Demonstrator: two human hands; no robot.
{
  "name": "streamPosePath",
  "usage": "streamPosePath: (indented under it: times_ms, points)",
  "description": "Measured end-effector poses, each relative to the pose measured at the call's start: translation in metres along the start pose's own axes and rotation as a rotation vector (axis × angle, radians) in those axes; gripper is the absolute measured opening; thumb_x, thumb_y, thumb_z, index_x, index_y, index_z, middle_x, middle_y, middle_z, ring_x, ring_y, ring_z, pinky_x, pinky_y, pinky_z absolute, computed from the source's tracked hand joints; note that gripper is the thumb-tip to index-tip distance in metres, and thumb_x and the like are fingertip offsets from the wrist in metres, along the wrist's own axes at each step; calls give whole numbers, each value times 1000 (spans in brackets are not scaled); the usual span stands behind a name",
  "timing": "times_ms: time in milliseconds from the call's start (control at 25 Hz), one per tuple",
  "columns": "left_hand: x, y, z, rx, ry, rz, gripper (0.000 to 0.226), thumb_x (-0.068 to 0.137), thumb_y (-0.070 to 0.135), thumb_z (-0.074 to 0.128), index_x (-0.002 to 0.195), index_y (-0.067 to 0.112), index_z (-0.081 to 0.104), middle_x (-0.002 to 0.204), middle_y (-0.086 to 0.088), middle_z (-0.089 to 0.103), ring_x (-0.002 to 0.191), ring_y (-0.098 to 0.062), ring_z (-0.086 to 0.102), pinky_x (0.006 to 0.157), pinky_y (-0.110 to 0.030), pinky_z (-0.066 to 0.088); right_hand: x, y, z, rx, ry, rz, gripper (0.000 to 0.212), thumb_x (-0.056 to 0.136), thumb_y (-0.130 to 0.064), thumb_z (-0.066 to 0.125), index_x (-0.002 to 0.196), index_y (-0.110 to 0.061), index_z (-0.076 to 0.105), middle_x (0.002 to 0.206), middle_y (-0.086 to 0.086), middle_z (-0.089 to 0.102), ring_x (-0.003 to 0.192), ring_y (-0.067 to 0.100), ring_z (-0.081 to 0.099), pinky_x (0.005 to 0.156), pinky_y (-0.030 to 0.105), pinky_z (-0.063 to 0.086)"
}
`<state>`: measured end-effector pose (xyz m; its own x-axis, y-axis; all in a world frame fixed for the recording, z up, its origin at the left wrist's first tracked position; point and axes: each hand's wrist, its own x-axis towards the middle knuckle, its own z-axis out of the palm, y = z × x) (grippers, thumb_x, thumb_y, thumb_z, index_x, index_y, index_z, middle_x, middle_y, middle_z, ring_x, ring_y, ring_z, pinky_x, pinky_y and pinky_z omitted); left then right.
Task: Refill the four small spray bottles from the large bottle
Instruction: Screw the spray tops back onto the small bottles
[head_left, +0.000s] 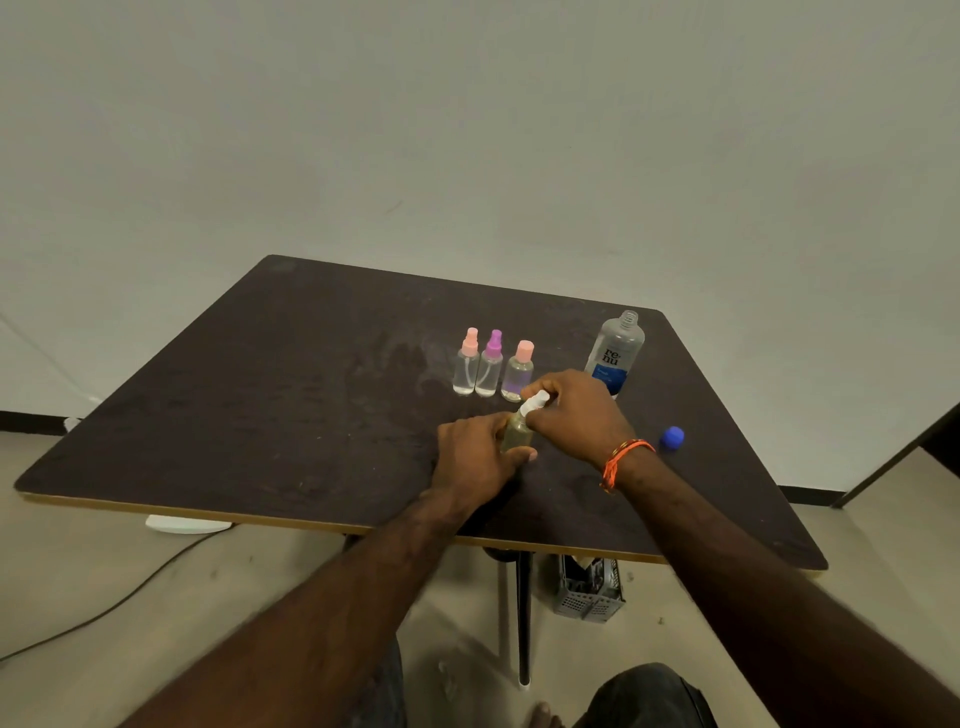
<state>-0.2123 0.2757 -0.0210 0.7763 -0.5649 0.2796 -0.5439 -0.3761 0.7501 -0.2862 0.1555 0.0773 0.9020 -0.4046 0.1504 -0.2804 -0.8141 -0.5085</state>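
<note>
A: Where's the white-topped spray bottle (521, 427)?

B: Just in front of the large bottle (614, 354), wrapped in the left hand (475, 457). The right hand (576, 415) pinches its white spray top (535, 402).

A: Arms?

B: Both reach forward over the table (260, 395).

A: Anything unclear?

B: The fingers hide most of the bottle; it's blurred.
</note>
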Motion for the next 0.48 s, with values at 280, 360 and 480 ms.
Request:
streamPosePath:
  times_ms: [280, 360, 480]
  points:
    - [1, 0, 1, 51, 2, -9, 38, 85, 47, 79, 119, 30, 72, 101, 10, 75, 95, -7, 63, 97, -33, 37, 9, 3, 11, -120, -19, 125, 28, 82, -43, 77, 87, -17, 68, 83, 0, 69, 78, 15, 65, 77, 35, 57]
    - [0, 1, 1, 61, 2, -26, 33, 85, 47, 80, 112, 28, 73, 97, 9, 75, 92, -9, 63, 95, -35, 39, 6, 6, 13, -129, -7, 166, 48, 76, -61, 75, 82, -14, 66, 78, 1, 68, 74, 16, 64, 72, 36, 57]
    - [-1, 0, 1, -2, 8, -10, 20, 84, 40, 82, 98, 27, 74, 77, 14, 67, 79, -10, 64, 91, -40, 50, -5, 10, 13, 8, -19, 74, 64, 72, -62, 77, 118, -20, 60, 111, -9, 64, 97, 11, 61, 84, 33, 55]
